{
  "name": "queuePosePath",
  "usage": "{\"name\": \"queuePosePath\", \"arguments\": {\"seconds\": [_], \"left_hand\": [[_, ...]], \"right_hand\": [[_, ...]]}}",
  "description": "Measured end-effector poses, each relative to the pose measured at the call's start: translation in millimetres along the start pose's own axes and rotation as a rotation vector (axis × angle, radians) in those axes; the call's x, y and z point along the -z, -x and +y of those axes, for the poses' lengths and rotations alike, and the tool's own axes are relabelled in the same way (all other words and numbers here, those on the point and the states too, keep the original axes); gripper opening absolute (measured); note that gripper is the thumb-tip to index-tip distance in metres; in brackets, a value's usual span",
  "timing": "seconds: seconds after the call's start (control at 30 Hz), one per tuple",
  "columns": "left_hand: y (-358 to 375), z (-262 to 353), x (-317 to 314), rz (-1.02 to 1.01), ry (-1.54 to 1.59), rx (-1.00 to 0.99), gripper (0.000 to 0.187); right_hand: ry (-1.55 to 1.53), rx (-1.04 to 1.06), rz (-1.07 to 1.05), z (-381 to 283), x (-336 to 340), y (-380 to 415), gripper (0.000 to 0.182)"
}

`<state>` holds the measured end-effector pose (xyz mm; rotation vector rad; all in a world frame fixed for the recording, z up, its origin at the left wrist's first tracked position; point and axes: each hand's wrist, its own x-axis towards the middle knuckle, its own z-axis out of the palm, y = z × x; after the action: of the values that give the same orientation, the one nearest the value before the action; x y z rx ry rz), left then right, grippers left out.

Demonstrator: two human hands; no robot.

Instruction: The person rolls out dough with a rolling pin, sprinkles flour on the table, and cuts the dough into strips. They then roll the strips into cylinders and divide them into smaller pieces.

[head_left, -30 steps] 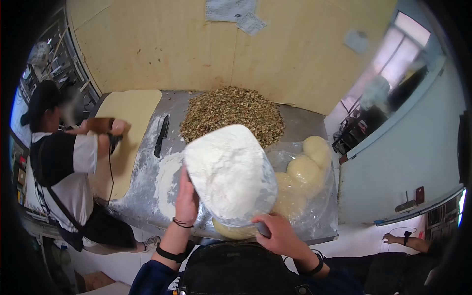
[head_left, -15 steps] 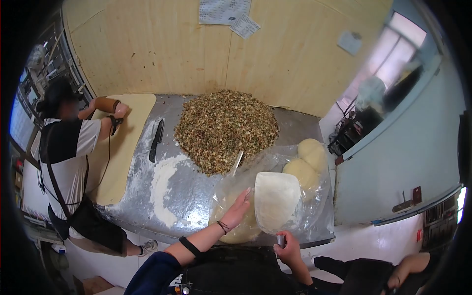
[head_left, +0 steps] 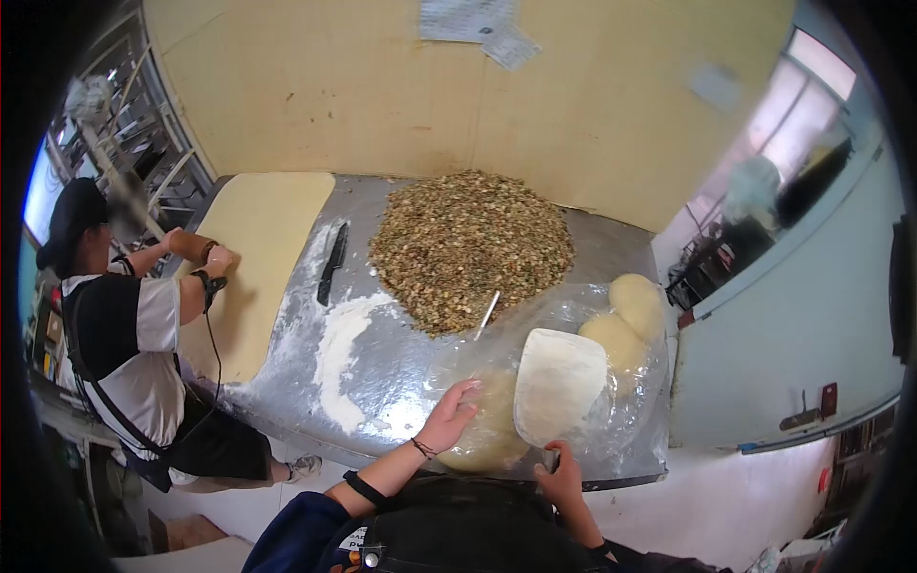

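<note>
My right hand [head_left: 562, 477] is wrapped round the grey handle of a broad scoop [head_left: 562, 382], whose wide pan is coated with white flour. The scoop lies over a clear plastic sheet [head_left: 516, 320] near the front right of the table. My left hand [head_left: 451, 417], fingers stretched and thumb apart, hovers at the sheet's left edge. Just right of it, a large dough mass [head_left: 487, 430] shows through the plastic, partly hidden by the scoop. Two pale yellow dough balls [head_left: 614, 342] sit under the sheet beyond the scoop.
A big heap of chopped nut-like filling [head_left: 473, 250] stands mid-table. Left of it are a dark knife [head_left: 332, 265] and scattered flour [head_left: 342, 353]. At the left end, a person [head_left: 124, 329] rolls a wide dough sheet [head_left: 263, 258] with a rolling pin [head_left: 193, 247].
The view has shifted, moving the table contents rightward. My left hand has drawn back slightly from the scoop's side. The other person's rolling pin has come nearer to them.
</note>
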<state>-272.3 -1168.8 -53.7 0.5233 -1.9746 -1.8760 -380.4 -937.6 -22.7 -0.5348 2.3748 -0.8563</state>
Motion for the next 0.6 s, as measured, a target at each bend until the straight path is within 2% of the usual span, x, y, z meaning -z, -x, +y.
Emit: {"name": "queuePosePath", "arguments": {"seconds": [0.07, 0.17, 0.23, 0.3, 0.37, 0.43, 0.47, 0.5, 0.57, 0.6], "left_hand": [[2, -2, 9, 0.057, 0.168, 0.005, 0.031], [10, -1, 29, 0.175, 0.227, 0.024, 0.025], [16, -11, 49, 0.245, 0.133, 0.031, 0.025], [26, -12, 70, 0.355, -0.189, 0.034, 0.027], [40, -35, 91, 0.402, -0.311, 0.019, 0.031], [55, -47, 107, 0.561, -0.799, -0.049, 0.036], [65, -62, 116, 0.586, -0.791, 0.039, 0.05], [74, -75, 121, 0.597, -0.793, 0.048, 0.05], [88, -86, 129, 0.778, -1.045, 0.162, 0.064], [94, -90, 134, 0.752, -0.997, 0.273, 0.074]], "right_hand": [[-0.021, 0.037, -0.005, 5, 0, -1, 0.04], [-0.072, 0.091, -0.008, 16, 0, -1, 0.045], [-0.094, 0.117, -0.021, 20, 5, -2, 0.048], [-0.082, 0.163, 0.005, 19, 14, 2, 0.053], [-0.111, 0.11, -0.015, 15, 22, 7, 0.054], [-0.141, 0.058, -0.034, 23, 24, 5, 0.055], [-0.215, 0.102, 0.029, 39, 21, 3, 0.055], [-0.29, 0.144, 0.092, 53, 18, 1, 0.055], [-0.338, 0.234, 0.157, 66, 13, -2, 0.053], [-0.383, 0.286, 0.196, 72, 12, -4, 0.049]]}}
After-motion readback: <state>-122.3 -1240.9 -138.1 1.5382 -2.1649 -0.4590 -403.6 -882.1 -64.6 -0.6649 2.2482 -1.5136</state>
